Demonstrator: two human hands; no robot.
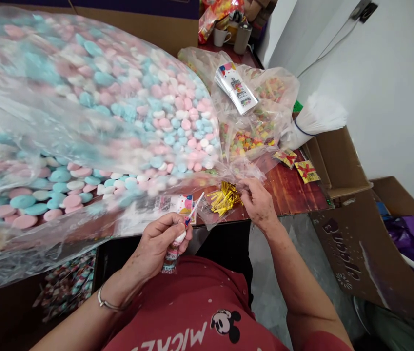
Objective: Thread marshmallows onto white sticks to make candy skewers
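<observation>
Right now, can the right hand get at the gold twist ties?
Probably yes. The right hand sits right beside the gold twist ties on the table edge, fingers pointing at them, with only loose clear plastic around.

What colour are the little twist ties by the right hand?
Shiny gold twist ties, lying just left of the right hand; seen in the head view.

Big candy bag [82,122] runs off left & top edges, near part blurred. Printing on small packet [172,253] in left hand [159,243] too small to read.
</observation>
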